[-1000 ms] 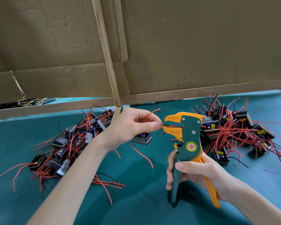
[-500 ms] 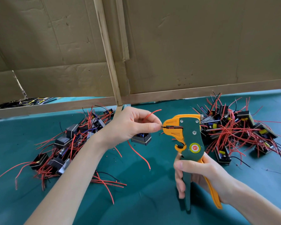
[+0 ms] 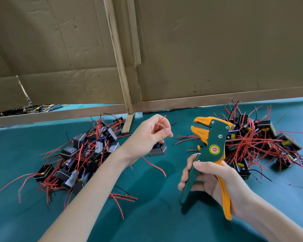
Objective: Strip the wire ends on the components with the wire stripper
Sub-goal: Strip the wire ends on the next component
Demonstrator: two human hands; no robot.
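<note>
Green-and-orange wire stripper [image 3: 214, 147], red wires [image 3: 262, 142], teal table [image 3: 156, 220]

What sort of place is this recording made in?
Probably a small electronics assembly bench: piles of black wired components on a teal-covered table, cardboard screens behind, the right hand gripping a wire stripper, the left hand holding one component.

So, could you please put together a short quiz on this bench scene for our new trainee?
1. True or false: the right hand holds the wire stripper.
2. The wire held in the left hand is: A red, B yellow, C white.
3. Fill in: the loose components lie in ___ piles on the table.

Key: 1 true; 2 A; 3 two.
</note>
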